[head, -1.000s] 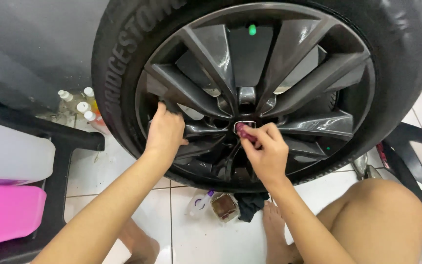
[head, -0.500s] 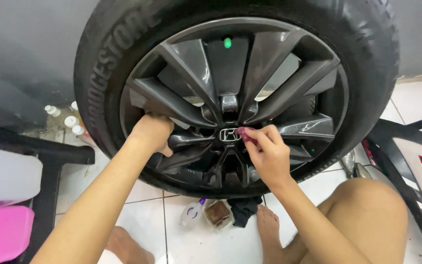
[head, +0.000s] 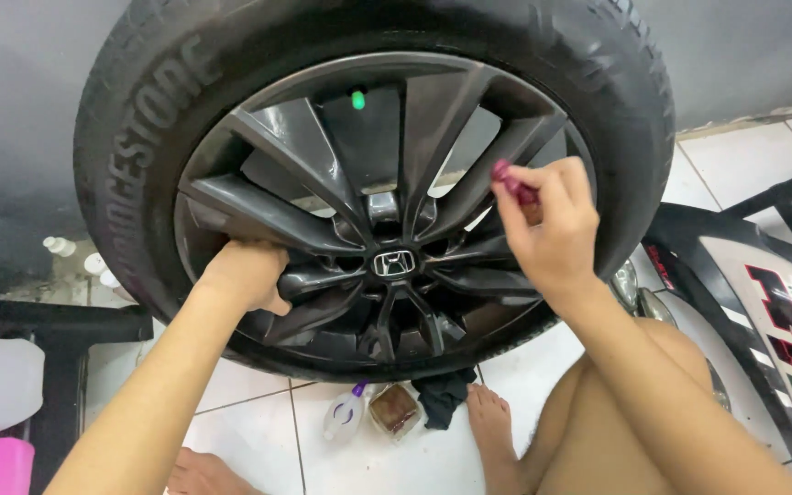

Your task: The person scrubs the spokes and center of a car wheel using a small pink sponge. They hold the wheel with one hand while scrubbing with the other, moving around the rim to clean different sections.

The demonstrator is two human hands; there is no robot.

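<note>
Against the grey wall, a car wheel (head: 373,183) stands upright on its tread, dark alloy rim (head: 387,266) facing the camera, floor tiles (head: 258,440) below.

Right hand (head: 547,225): raised in front of the upper-right spokes, fingers pinched shut on a small magenta tool (head: 509,180). Only its rounded end shows above the thumb; the rest is hidden in the fist, so its full shape and length cannot be told. The visible end points up and left, roughly along the line of the spoke behind it. Whether the tip touches the rim is unclear; it looks just off it.

Left hand (head: 245,275): curled closed over a lower-left spoke, knuckles out, fingers tucked behind the metal. It holds the rim itself, nothing loose.

Key relation: the hub cap (head: 394,263) lies down and to the left of the right grip, between the two hands. The left hand is a little nearer the hub; the right is nearer the tyre's right shoulder. Green valve cap (head: 357,99) sits up at the top of the rim, well apart from both.

Floor under the wheel: small spray bottle (head: 346,414), brownish sponge (head: 394,409), dark cloth (head: 442,396), all just beside a bare foot (head: 492,431). White and red body panel (head: 781,312) at far right.
</note>
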